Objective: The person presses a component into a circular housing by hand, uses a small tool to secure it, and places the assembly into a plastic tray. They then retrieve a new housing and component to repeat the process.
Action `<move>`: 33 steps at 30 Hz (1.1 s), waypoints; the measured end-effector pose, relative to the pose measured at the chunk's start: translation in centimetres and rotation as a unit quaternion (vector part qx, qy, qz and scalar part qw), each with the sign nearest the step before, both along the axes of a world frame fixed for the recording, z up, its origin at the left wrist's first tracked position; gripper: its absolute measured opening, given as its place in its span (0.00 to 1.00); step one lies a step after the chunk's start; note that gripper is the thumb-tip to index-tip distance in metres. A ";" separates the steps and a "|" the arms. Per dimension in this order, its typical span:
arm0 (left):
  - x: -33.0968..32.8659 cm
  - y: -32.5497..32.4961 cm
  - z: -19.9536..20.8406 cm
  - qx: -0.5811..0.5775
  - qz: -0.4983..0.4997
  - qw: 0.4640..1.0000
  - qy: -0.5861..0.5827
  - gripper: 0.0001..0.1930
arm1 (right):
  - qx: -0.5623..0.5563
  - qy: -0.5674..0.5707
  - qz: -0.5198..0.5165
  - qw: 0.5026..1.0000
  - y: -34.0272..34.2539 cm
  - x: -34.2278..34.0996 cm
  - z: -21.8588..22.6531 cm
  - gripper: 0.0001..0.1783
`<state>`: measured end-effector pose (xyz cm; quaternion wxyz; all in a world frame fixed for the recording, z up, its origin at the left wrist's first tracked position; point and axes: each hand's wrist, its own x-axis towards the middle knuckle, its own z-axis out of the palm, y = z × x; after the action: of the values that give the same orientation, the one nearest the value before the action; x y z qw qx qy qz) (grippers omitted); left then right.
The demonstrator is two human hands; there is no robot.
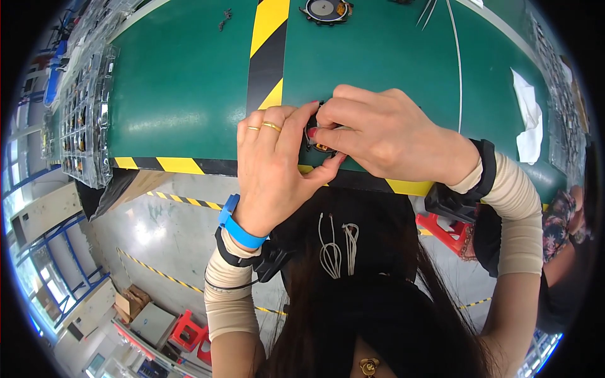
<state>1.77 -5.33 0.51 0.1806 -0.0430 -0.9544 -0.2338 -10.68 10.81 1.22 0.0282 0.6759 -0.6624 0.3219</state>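
Observation:
A small round black electronic part [322, 148] with an orange patch sits at the table's near edge, mostly covered by fingers. My left hand [272, 160] grips its rim between thumb and index finger. From the right, my right hand [392, 137] is closed in a pinch, its thumb and fingertips pressed onto the part's upper side. Whether anything tiny is between those right fingertips is hidden. A similar round part [325, 11], with a silvery disc and an orange piece, lies at the far edge of the table.
The green table [183, 75] carries yellow-black tape [270, 38]. Stacked clear trays [85, 120] stand at its left end, more trays [567, 132] at the right. White paper [528, 116], tweezers [430, 14] and dark scraps [224, 19] lie about. White cables [331, 252] rest on my lap.

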 end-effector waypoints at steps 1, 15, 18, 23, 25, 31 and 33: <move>0.0 0.0 -0.1 -0.003 0.003 1.000 0.003 0.32 | -0.001 0.001 -0.001 1.000 0.0 0.0 0.0 0.16; -0.2 -0.2 0.3 0.014 -0.008 1.000 -0.001 0.31 | -0.010 -0.038 -0.067 0.997 0.1 1.2 0.1 0.12; -0.1 -0.3 0.4 0.022 -0.012 0.999 -0.019 0.31 | 0.002 -0.048 -0.076 0.996 0.1 1.3 0.4 0.10; -0.1 -0.3 0.3 0.016 -0.008 1.000 -0.024 0.32 | 0.015 -0.063 -0.086 0.994 0.0 1.6 0.6 0.10; -0.1 -0.3 0.3 0.017 -0.010 1.000 -0.020 0.32 | 0.017 -0.066 -0.091 0.994 0.1 1.7 0.6 0.10; -0.1 -0.2 0.3 0.019 -0.007 1.000 -0.024 0.32 | 0.020 -0.069 -0.097 0.993 0.1 1.8 0.5 0.10; 0.0 -0.2 0.3 0.020 -0.006 0.999 -0.026 0.32 | 0.021 -0.072 -0.096 0.993 0.1 1.8 0.5 0.10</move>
<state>1.75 -5.53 0.79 0.1551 -0.0393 -0.9537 -0.2546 -8.84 10.87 1.76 -0.0031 0.5848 -0.7312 0.3512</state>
